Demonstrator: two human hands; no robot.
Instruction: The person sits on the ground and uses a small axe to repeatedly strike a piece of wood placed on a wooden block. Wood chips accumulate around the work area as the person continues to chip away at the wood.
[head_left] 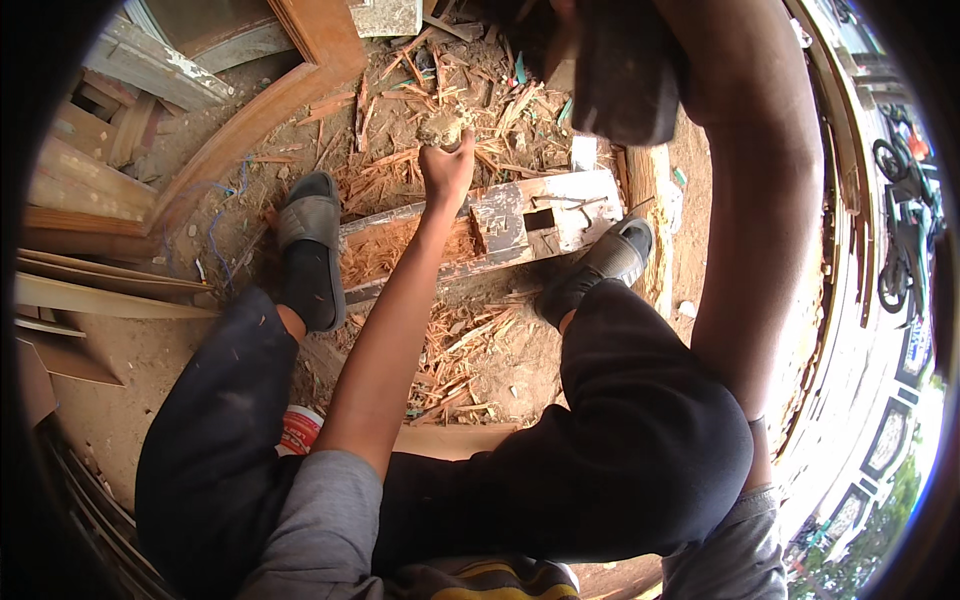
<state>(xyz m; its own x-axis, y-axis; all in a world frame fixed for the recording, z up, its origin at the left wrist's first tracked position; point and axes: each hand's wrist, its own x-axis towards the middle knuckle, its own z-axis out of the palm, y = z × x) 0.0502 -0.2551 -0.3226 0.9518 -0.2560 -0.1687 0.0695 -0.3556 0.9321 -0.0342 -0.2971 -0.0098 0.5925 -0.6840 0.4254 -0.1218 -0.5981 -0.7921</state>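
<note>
Right arm [755,230]: raised, huge, close to camera; right hand lost at top edge, can't tell its grip.
Dark block [625,85]: beside raised arm, blurred; kind unclear.
Trousers [590,470]: black, knees spread.
Tub [300,430]: red and white, by left knee, partly hidden.
Left hand [447,178]: arm reaching out across beam; fist closed round tool, thumb side up.
Tool [442,130]: in left fist, over beam's far side; only pale, frayed top clear.
Beam [500,215]: lies crosswise between feet; worn paint, rectangular hole toward right end, rough gouged stretch at left.
Sandals [308,210]: gray, over dark socks, one near each beam end.
Chips [450,350]: splinters on dirt, both sides of beam.
Cord [215,240]: blue, thin, left of left foot.
Frame [250,130]: curved, brown, upper left.
Motorbikes [900,220]: far right, outside.
</note>
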